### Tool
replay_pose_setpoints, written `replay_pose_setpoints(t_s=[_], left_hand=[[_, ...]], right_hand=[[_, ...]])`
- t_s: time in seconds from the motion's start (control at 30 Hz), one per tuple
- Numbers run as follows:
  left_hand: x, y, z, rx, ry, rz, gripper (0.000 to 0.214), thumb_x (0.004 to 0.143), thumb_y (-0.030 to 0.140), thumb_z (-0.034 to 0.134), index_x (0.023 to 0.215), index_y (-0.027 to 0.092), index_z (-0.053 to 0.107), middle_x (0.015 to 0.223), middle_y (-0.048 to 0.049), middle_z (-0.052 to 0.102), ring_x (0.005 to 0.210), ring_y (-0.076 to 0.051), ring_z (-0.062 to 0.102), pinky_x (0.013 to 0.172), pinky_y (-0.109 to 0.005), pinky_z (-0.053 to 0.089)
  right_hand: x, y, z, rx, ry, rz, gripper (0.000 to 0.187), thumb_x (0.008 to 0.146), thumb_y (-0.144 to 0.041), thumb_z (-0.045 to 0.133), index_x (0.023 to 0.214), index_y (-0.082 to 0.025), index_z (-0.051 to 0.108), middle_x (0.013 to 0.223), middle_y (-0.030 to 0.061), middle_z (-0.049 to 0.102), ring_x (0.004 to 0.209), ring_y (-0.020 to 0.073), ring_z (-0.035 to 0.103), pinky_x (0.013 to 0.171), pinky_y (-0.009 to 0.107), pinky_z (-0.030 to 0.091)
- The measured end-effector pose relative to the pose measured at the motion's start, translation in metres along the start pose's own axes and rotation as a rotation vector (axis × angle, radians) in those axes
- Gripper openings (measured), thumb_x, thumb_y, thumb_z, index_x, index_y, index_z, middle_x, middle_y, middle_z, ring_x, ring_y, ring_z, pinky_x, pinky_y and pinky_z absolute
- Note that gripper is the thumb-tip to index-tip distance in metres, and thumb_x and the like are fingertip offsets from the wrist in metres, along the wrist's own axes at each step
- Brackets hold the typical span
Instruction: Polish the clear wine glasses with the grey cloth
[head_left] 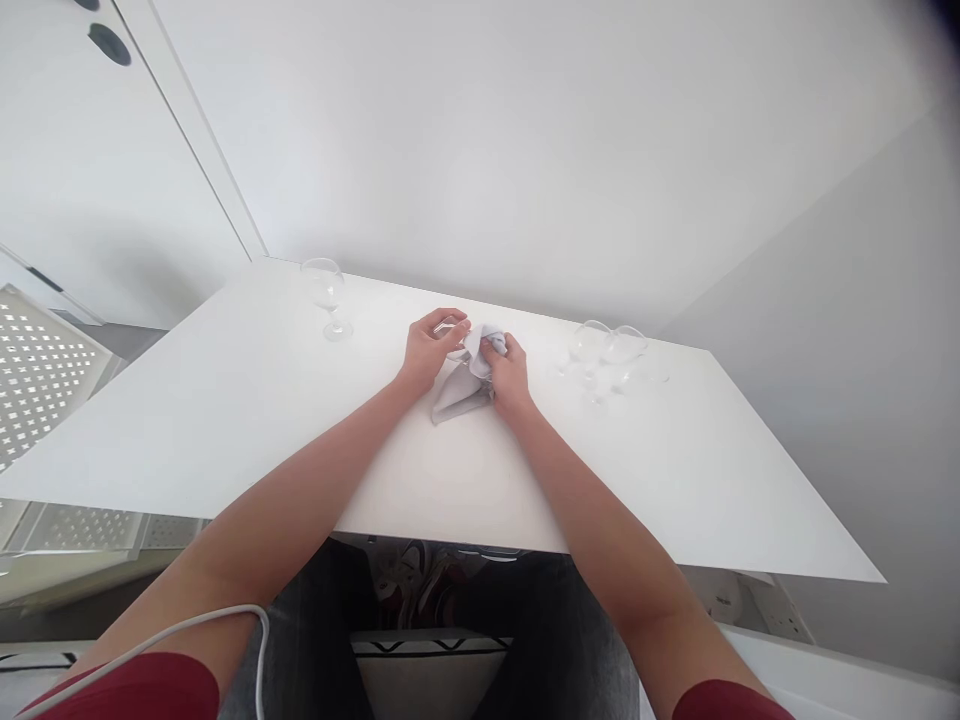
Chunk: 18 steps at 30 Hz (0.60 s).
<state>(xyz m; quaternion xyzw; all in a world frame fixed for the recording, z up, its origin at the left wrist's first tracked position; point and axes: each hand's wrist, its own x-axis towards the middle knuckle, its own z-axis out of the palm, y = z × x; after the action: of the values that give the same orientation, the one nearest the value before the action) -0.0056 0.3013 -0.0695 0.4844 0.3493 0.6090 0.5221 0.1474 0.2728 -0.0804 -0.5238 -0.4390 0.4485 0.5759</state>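
My left hand (pixel 429 347) is wrapped round a clear wine glass (pixel 452 327) held low over the white table (pixel 225 420); only a little of the glass shows between the fingers. My right hand (pixel 508 372) is closed on a pale grey cloth (pixel 459 388), pressing it against the glass. The cloth's loose end lies on the table between my wrists.
An upright wine glass (pixel 326 294) stands at the table's back left. Two more clear glasses (pixel 607 355) sit close together at the back right. A white wall runs behind the table, and a white perforated rack (pixel 37 380) stands to the left.
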Motion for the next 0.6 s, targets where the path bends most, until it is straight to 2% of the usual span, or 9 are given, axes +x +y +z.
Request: replay_pose_setpoints(t_s=[0.07,0.13,0.17,0.23,0.33,0.43,0.5,0.6], left_hand=[[0.0,-0.001,-0.001,-0.021,0.054,-0.033,0.033,0.08,0.05,0.093,0.093,0.024,0.078,0.099,-0.0045,0.071,0.093,-0.02,0.073,0.074,-0.033,0.066],[0.003,-0.002,-0.002,-0.076,0.137,-0.065,0.037,0.08,0.054,0.093,0.092,0.024,0.074,0.101,-0.0052,0.07,0.097,-0.023,0.075,0.071,-0.033,0.067],[0.004,-0.003,-0.003,-0.108,0.175,-0.077,0.04,0.079,0.056,0.093,0.092,0.024,0.073,0.103,-0.0056,0.069,0.099,-0.024,0.075,0.07,-0.033,0.066],[0.008,-0.006,-0.004,-0.17,0.214,-0.097,0.043,0.079,0.059,0.093,0.093,0.024,0.071,0.108,-0.0065,0.068,0.104,-0.024,0.074,0.07,-0.031,0.066],[0.011,-0.006,-0.004,-0.227,0.227,-0.121,0.045,0.078,0.059,0.093,0.09,0.023,0.068,0.108,-0.0065,0.067,0.101,-0.02,0.073,0.072,-0.027,0.064],[0.012,-0.004,-0.004,-0.252,0.194,-0.089,0.042,0.082,0.057,0.091,0.088,0.023,0.067,0.102,-0.0049,0.065,0.092,-0.016,0.071,0.073,-0.027,0.063],[0.012,-0.003,-0.004,-0.253,0.152,-0.072,0.038,0.083,0.053,0.09,0.087,0.023,0.068,0.1,-0.0047,0.065,0.09,-0.016,0.071,0.072,-0.027,0.062],[0.012,-0.005,-0.006,-0.237,0.162,-0.071,0.034,0.082,0.05,0.09,0.088,0.023,0.07,0.101,-0.0052,0.066,0.09,-0.017,0.072,0.069,-0.027,0.06]], right_hand=[[-0.001,-0.006,-0.004,0.045,0.141,-0.061,0.04,0.087,-0.056,0.07,0.099,-0.022,0.052,0.098,0.0017,0.058,0.089,0.0152,0.055,0.082,0.027,0.049],[-0.005,-0.012,-0.006,0.017,0.284,-0.181,0.036,0.093,-0.055,0.064,0.1,-0.023,0.048,0.1,0.003,0.057,0.091,0.0162,0.055,0.083,0.028,0.049],[-0.008,-0.015,-0.006,-0.026,0.307,-0.238,0.035,0.096,-0.055,0.061,0.1,-0.023,0.047,0.1,0.0035,0.057,0.091,0.0169,0.054,0.083,0.028,0.048],[-0.015,-0.02,-0.006,-0.126,0.22,-0.303,0.032,0.1,-0.053,0.058,0.1,-0.024,0.047,0.098,0.0038,0.056,0.09,0.0174,0.053,0.081,0.029,0.045],[-0.024,-0.024,-0.003,-0.188,-0.002,-0.304,0.024,0.101,-0.047,0.056,0.104,-0.024,0.048,0.093,0.0021,0.054,0.083,0.0157,0.049,0.076,0.027,0.04],[-0.026,-0.025,0.001,-0.174,-0.099,-0.312,0.028,0.098,-0.044,0.06,0.119,-0.027,0.053,0.101,0.0019,0.059,0.087,0.0147,0.053,0.08,0.027,0.043],[-0.023,-0.025,0.003,-0.117,-0.122,-0.207,0.035,0.094,-0.048,0.063,0.121,-0.026,0.058,0.108,0.0038,0.063,0.094,0.0163,0.057,0.083,0.027,0.046],[-0.017,-0.021,0.007,0.001,-0.102,0.161,0.042,0.09,-0.059,0.061,0.108,-0.02,0.061,0.101,0.0071,0.063,0.092,0.0198,0.059,0.078,0.029,0.049]])
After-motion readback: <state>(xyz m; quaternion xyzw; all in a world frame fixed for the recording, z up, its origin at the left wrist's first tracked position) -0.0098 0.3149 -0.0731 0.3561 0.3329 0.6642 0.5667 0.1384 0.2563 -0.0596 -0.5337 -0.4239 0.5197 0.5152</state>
